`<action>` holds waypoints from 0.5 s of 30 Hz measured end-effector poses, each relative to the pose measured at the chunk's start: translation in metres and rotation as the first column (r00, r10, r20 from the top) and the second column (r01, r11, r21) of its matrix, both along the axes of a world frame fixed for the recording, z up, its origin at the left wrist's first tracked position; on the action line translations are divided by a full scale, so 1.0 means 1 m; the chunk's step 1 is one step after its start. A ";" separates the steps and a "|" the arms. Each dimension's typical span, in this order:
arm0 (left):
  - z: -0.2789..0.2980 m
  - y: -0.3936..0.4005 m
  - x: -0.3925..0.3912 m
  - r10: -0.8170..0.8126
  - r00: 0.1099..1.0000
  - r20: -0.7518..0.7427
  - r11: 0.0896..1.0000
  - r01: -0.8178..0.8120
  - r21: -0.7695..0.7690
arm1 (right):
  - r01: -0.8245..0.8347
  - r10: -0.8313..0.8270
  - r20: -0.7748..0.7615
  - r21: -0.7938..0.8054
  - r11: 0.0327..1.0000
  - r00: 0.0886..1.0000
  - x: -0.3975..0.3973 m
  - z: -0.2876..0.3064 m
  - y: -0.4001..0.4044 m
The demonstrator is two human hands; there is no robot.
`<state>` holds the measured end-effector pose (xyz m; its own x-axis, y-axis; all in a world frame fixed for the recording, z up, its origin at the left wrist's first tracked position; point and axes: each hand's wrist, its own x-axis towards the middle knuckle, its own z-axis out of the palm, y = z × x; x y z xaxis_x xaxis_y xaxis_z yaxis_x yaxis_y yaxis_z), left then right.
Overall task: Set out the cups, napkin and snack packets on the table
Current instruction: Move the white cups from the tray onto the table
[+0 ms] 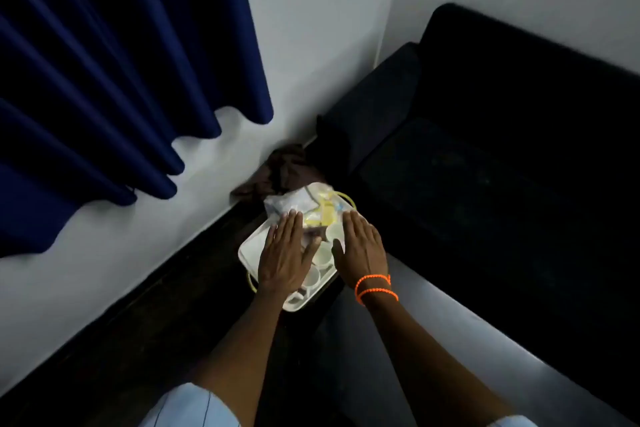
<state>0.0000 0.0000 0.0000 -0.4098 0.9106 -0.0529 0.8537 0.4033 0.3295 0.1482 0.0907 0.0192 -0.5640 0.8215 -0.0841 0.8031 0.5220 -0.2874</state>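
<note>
A white tray (250, 246) with yellow handles sits on a dark surface below me. Small white cups (320, 258) lie on it between my hands, partly hidden. At the tray's far end lie clear and yellow snack packets (320, 204), blurred; a napkin cannot be told apart from them. My left hand (285, 253) hovers flat over the tray's left part, fingers apart, holding nothing. My right hand (362, 248), with orange bead bracelets at the wrist, hovers flat over the tray's right edge, also holding nothing.
A crumpled brown cloth (278, 170) lies against the white wall just beyond the tray. A black sofa (502, 156) fills the right side. A dark blue curtain (114, 62) hangs at the upper left. The room is dim.
</note>
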 end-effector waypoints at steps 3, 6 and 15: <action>-0.046 -0.027 -0.011 0.060 0.997 0.053 0.994 -0.055 -0.091 | -0.066 0.067 0.017 -0.083 0.994 0.998 -0.020 -0.044 -0.027; -0.091 -0.054 -0.017 0.153 0.971 0.183 0.978 -0.122 -0.171 | -0.117 0.124 0.034 -0.160 0.980 0.992 -0.035 -0.090 -0.059; -0.149 -0.079 -0.037 0.347 0.845 0.408 0.933 -0.265 -0.245 | -0.174 0.192 0.101 -0.168 0.970 0.976 -0.066 -0.155 -0.087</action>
<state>-0.0366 -0.0790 -0.1494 -0.5625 0.7019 -0.4369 0.4610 0.7050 0.5390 0.0818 0.0033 -0.1354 -0.6823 0.6765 -0.2771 0.7307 0.6187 -0.2886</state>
